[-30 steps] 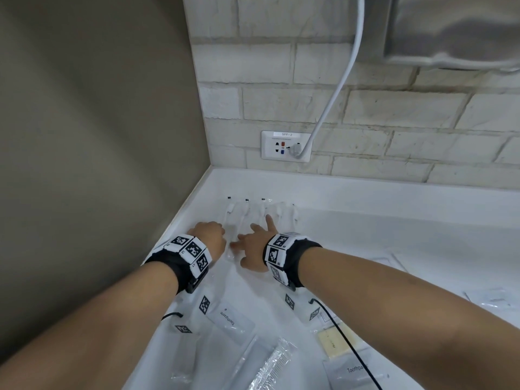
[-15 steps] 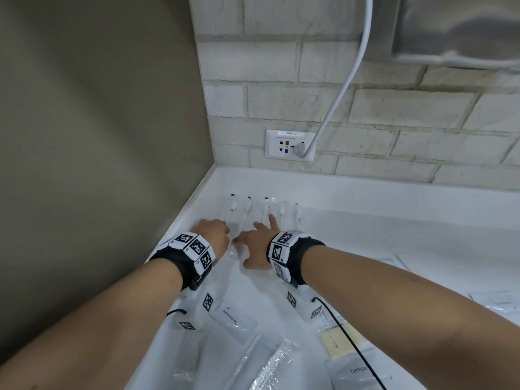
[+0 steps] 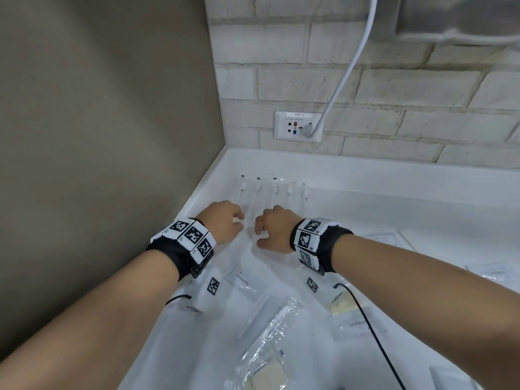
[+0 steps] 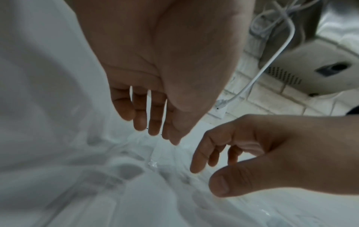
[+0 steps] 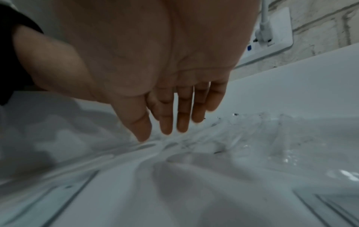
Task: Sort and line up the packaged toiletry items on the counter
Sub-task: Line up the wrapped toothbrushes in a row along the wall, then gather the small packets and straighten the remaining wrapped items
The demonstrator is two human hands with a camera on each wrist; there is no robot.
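Clear crinkly toothbrush packets (image 3: 261,190) rowed; both hands' fingers relaxed above.

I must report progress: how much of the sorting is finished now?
Done: a row of wrapped toothbrushes lies by the back wall. In hand: nothing; left hand and right hand hover above it, empty. Left: toothpaste packets and comb packet lie scattered nearer.

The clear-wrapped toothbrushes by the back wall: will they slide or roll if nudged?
The wrapped toothbrushes lie flat in glossy crinkled film, so they probably slide easily on the smooth white counter. They seem unlikely to roll. They look light; the loose film may buckle first.
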